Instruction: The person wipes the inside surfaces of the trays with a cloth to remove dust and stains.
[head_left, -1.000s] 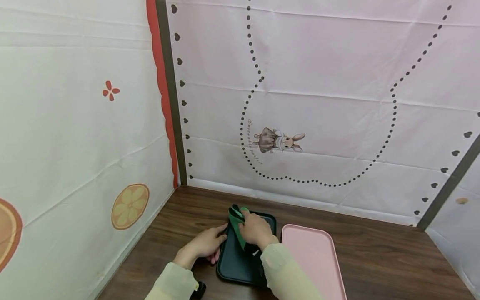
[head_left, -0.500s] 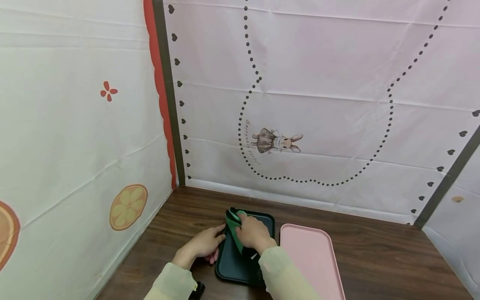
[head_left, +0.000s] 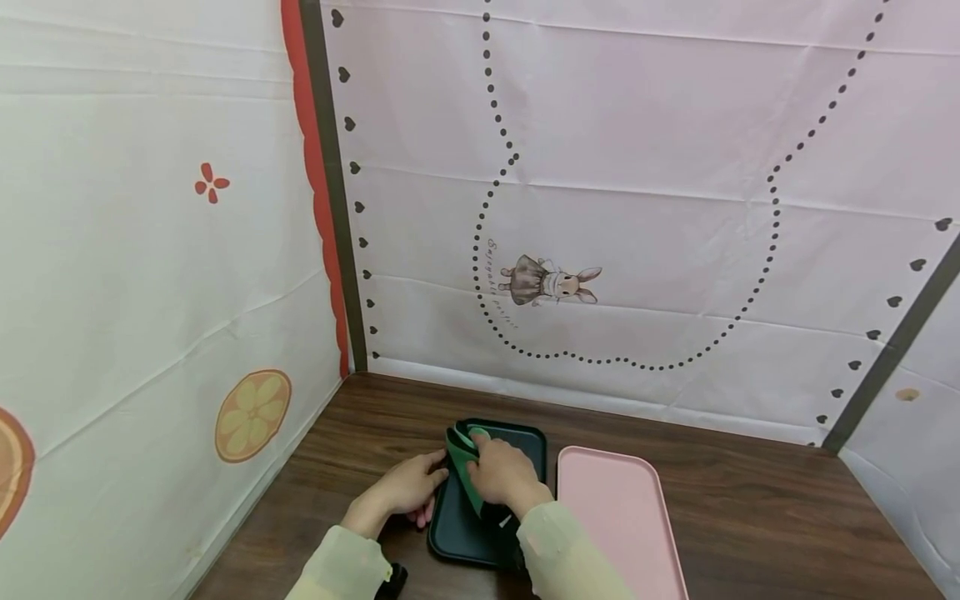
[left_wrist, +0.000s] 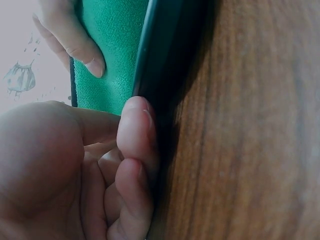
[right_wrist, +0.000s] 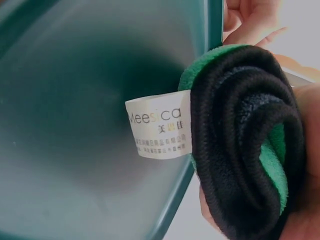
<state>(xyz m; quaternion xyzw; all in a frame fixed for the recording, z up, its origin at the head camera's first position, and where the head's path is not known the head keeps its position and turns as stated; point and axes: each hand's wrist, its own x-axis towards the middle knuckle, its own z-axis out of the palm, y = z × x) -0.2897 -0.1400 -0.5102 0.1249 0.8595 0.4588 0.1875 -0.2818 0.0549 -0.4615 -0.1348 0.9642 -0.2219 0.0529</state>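
Note:
My right hand (head_left: 504, 473) grips a folded green cloth (head_left: 462, 461) with black edging on top of a dark green tray (head_left: 468, 533). In the right wrist view the cloth (right_wrist: 240, 130) shows its rolled layers, and a white printed label (right_wrist: 160, 125) sticks out over the tray surface. My left hand (head_left: 397, 492) holds the tray's left edge. Seen from the left wrist, the fingertips (left_wrist: 136, 130) of this hand press against the tray rim (left_wrist: 145, 50), with the cloth just beyond. The right palm is mostly hidden in the head view.
A pink tray (head_left: 615, 508) lies close to the right of the dark one. Both rest on a brown wooden table (head_left: 765, 525). Printed white sheets (head_left: 637, 208) stand as walls behind and at the sides. A black object (head_left: 392, 581) is by the left sleeve.
My right hand has slid the cloth slightly nearer and to the left over the dark tray. The left hand keeps its place at the edge. The head view has shifted a little.

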